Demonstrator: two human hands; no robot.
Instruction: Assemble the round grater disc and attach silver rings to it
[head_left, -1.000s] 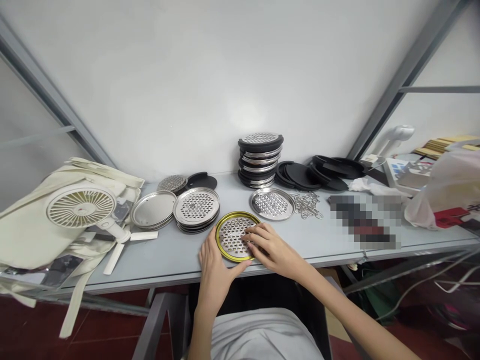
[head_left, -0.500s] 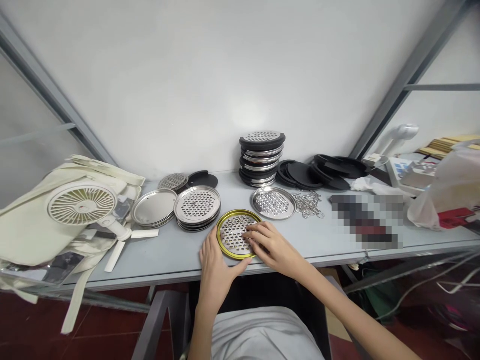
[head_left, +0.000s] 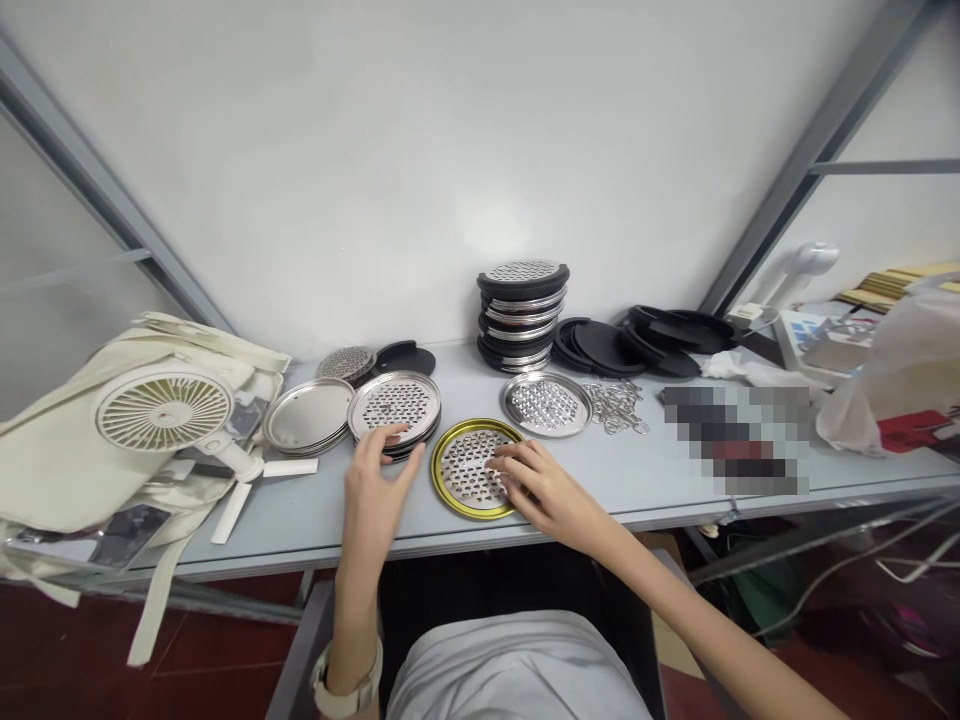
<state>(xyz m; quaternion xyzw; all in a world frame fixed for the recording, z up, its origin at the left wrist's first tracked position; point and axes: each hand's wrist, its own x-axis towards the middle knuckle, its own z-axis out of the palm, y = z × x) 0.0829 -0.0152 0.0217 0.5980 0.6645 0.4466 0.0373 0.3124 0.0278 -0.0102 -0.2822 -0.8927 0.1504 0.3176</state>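
Observation:
A round grater plate with a gold rim (head_left: 455, 500) lies near the table's front edge. Over its right side, my right hand (head_left: 544, 495) has its fingers bent and drawn together at the perforated middle; whatever the fingertips may hold is hidden. My left hand (head_left: 375, 485) is open, thumb and fingers apart, at the near edge of a stack of silver grater plates (head_left: 394, 405). I cannot tell whether it touches the stack. Behind the gold-rimmed plate is a single silver grater plate (head_left: 546, 405), beside a heap of small metal wire loops (head_left: 616, 407).
Smooth silver discs (head_left: 309, 415) are stacked at left, near a white fan (head_left: 165, 408) on a cream bag. A tall stack of black holders and grater plates (head_left: 523, 315) stands against the wall. Black round holders (head_left: 611, 345) are piled to its right. A plastic bag (head_left: 892, 370) sits far right.
My left hand has let go of the gold-rimmed plate's left edge and moved left to the grater stack, thumb and fingers apart. My right hand has stayed on the plate, which has barely shifted.

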